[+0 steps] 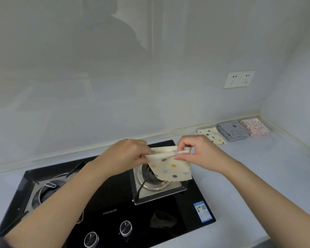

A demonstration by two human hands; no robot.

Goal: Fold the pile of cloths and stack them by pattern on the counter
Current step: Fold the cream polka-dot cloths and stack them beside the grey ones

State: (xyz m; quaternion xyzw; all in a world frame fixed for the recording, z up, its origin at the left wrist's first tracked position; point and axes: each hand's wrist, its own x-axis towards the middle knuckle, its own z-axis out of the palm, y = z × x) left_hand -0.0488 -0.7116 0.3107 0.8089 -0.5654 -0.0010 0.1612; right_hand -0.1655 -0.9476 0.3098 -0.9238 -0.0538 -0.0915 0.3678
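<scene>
A cream cloth with coloured polka dots (170, 166) hangs in the air above the right burner, folded over at its top edge. My left hand (127, 154) pinches its upper left corner. My right hand (199, 151) pinches the upper right corner. On the counter (249, 169) at the back right lie three folded stacks side by side: a cream polka-dot stack (212, 135), a grey-blue patterned stack (233, 131) and a pink patterned stack (255, 127).
A black glass gas hob (168, 208) fills the near middle, with a right burner (157, 183), a left burner (48, 190) and two knobs (126, 228) at the front. A double wall socket (239, 79) sits above the stacks.
</scene>
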